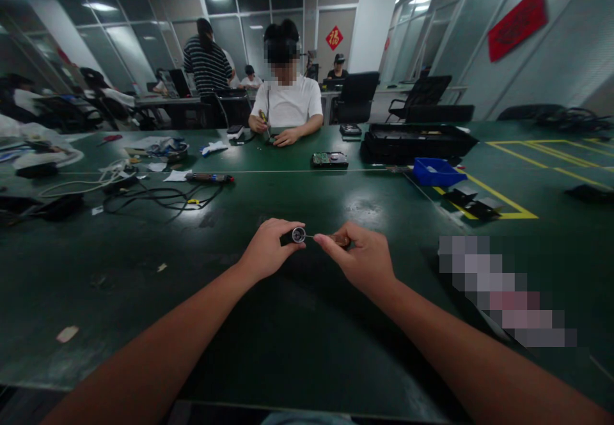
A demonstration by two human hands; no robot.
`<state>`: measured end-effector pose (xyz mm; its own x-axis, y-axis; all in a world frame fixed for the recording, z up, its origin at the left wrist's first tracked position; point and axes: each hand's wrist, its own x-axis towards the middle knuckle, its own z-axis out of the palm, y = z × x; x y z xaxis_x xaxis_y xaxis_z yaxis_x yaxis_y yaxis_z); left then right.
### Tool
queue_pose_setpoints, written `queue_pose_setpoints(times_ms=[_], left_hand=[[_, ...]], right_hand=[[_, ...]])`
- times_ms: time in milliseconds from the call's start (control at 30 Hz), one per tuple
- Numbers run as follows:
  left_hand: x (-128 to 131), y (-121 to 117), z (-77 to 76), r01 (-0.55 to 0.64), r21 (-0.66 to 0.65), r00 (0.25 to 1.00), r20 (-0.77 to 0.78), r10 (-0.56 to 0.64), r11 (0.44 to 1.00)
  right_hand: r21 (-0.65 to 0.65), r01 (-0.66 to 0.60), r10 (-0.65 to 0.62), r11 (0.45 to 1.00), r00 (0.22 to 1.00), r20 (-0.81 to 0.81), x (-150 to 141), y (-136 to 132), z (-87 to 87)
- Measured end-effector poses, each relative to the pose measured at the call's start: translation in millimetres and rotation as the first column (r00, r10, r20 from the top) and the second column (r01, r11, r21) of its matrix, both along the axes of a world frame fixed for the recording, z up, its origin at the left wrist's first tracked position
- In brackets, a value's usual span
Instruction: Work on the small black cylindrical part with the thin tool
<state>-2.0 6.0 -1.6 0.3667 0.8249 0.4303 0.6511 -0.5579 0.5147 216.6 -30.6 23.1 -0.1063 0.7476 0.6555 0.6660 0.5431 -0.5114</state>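
Observation:
Between thumb and fingers, my left hand (267, 250) grips a small dark cylindrical part (298, 235) with a silvery round rim, its end turned towards me. My right hand (363, 252) is closed around the handle of a screwdriver (343, 240). The thin metal shaft points left and meets the right side of the rim; whether its tip is inside or only touching, I cannot tell. Both hands are above the green tabletop (307, 323), near the middle of the view.
Across the table a person (288, 102) works with a tool. A circuit-board device (329, 160), a black tray (417, 144) and a blue bin (437, 172) lie ahead. Cables (158, 198) and an electric screwdriver (210, 177) are at left. A blurred-out item (503, 297) lies right.

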Motion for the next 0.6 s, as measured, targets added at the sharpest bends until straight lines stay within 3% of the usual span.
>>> queue_pose_setpoints(times_ms=[133, 233, 333, 467, 600], left_hand=[[-0.9, 1.5, -1.9, -0.01, 0.001, 1.0, 0.013, 0.01, 1.0], [-2.0, 1.9, -2.2, -0.029, -0.004, 0.999, 0.019, 0.029, 1.0], [-2.4, 2.0, -2.2, -0.017, -0.007, 1.0, 0.015, 0.017, 1.0], [-2.1, 1.5, -2.0, 0.0, -0.006, 1.0, 0.009, 0.0, 1.0], [-0.9, 0.1, -1.1, -0.015, -0.019, 1.0, -0.006, 0.015, 1.0]], right_hand=[[0.08, -0.183, 0.171, 0.98, 0.976, 0.136, 2.9, 0.1, 3.0], [0.064, -0.316, 0.293, 0.947, 0.926, 0.24, 3.6, -1.6, 8.8], [0.003, -0.315, 0.304, 0.949, 0.919, 0.251, 2.1, -5.3, 12.3], [0.042, -0.32, 0.307, 0.947, 0.934, 0.184, 0.1, -9.2, 11.5], [-0.002, -0.283, 0.283, 0.959, 0.959, 0.019, -1.0, -10.2, 6.7]])
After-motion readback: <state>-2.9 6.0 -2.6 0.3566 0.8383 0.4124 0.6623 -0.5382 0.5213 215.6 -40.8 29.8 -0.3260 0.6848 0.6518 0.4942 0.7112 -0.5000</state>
